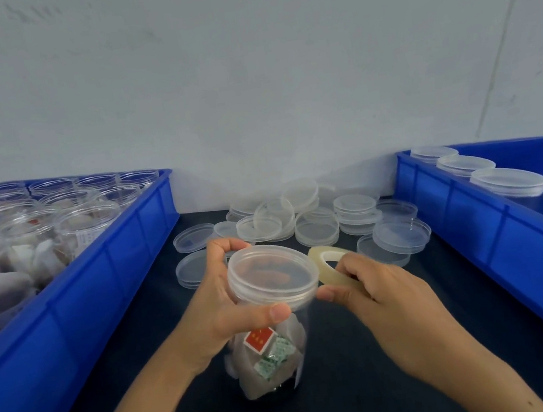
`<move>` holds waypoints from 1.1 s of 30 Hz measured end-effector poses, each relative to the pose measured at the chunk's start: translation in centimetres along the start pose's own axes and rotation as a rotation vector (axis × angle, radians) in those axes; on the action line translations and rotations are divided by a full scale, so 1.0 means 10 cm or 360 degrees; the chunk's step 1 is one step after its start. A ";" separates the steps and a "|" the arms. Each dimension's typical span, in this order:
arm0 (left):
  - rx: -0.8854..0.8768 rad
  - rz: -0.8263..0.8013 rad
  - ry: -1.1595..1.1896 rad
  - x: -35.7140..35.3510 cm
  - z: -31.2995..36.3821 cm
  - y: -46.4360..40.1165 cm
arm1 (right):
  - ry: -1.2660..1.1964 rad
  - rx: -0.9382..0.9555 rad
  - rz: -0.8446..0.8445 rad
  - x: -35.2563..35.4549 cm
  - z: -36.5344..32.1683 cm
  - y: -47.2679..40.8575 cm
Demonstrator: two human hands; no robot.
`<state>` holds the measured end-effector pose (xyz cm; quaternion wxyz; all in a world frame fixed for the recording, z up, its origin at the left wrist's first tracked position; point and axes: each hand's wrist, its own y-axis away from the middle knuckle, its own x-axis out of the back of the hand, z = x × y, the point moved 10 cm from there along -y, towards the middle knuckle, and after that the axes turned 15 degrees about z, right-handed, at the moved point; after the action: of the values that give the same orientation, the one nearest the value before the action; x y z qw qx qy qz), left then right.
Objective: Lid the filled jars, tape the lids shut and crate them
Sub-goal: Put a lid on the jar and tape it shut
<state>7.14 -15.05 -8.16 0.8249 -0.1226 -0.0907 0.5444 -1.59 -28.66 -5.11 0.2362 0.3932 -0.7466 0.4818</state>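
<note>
**Jar lidded, tape roll at its rim**

Left crate (105,262): blue, on the table's left edge, packed with clear open jars (42,232) holding pale packets.

Left hand (220,302): grips the jar (274,343) just under its lid (272,275), thumb across the near side, fingers behind. The jar is upright on the dark table (355,385), at centre, with packets and a red label visible inside. The lid is seated on top.

Spare lids (317,220): a loose heap behind the jar, some stacked, some upturned.

Right hand (389,297): pinches a tape roll (330,267), tilted, touching the lid's right edge; thumb tip against the rim.

Right crate (509,236): blue, with three lidded jars (508,181) in a row along its far side.
</note>
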 end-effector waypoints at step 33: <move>-0.0329 0.0692 -0.0185 0.13 0.20 0.18 | -0.0763 -0.0490 -0.0127 -0.29 0.07 0.13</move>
<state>5.54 -13.01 -6.81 0.6647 -0.1915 -0.1647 0.7031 -1.00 -28.00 -8.23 0.1286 0.4844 -0.8295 0.2463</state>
